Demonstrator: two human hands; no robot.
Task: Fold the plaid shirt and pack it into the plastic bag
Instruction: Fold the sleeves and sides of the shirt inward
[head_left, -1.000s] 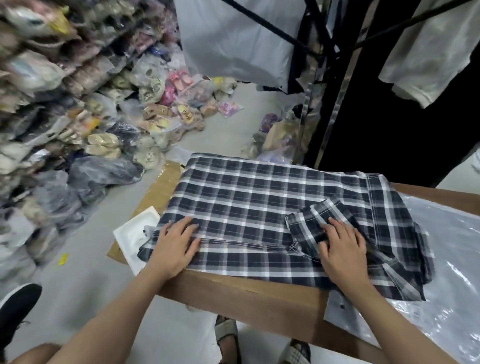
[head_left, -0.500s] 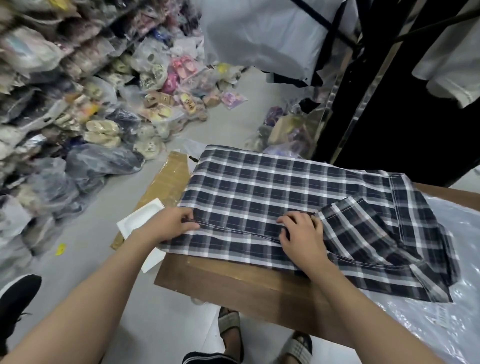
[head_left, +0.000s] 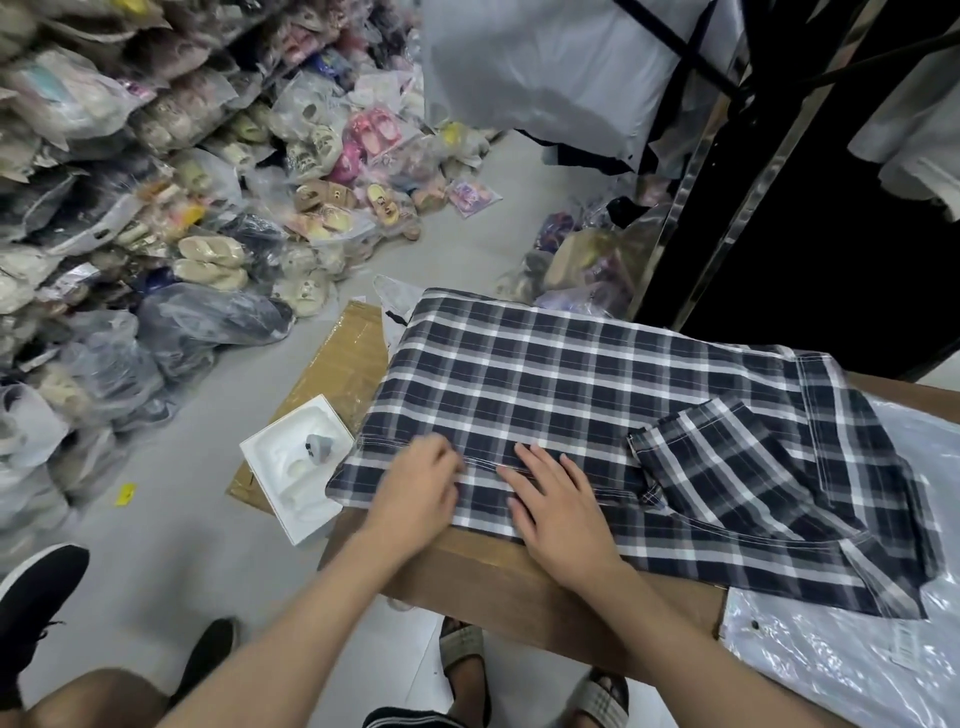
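Observation:
The dark blue and white plaid shirt (head_left: 597, 395) lies spread flat on the wooden table (head_left: 519, 587), with a sleeve folded in over its right part. My left hand (head_left: 415, 488) rests on the near hem at the shirt's left; it is blurred and its fingers look curled on the cloth. My right hand (head_left: 558, 501) lies flat beside it, fingers spread, pressing on the fabric. The clear plastic bag (head_left: 841, 660) lies on the table's right side, partly under the shirt.
Heaps of bagged slippers (head_left: 171, 208) fill the floor at left. A white foam tray (head_left: 296, 467) and flattened cardboard (head_left: 337, 364) lie by the table's left end. A dark clothes rack (head_left: 779, 182) stands behind. Someone's sandalled feet (head_left: 467, 665) show under the table.
Both hands have slid left along the near hem and come close together. My right hand left the folded sleeve and now lies flat beside the left one.

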